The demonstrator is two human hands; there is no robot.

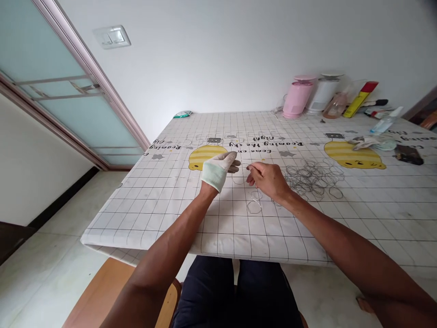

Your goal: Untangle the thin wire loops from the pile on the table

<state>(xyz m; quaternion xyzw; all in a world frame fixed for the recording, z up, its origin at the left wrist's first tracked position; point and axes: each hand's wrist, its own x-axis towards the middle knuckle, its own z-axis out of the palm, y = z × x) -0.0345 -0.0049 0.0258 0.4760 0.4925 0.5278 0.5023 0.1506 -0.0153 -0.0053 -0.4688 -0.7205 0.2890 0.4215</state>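
Note:
My left hand, in a whitish glove with a pale green cuff, is closed in a pinch above the table. Facing it, my bare right hand also pinches, thumb against forefinger. A faint thin wire curves below and between the two hands; its ends are too fine to follow. Under my right wrist lie a few loose wire rings. Just to the right spreads a tangled heap of thin dark wire rings, partly hidden by my right hand.
A white checked tablecloth covers the table. Along the wall stand a pink device, a white device, a bottle and a yellow-red box. A glove and a dark object lie at right. A wooden stool is lower left.

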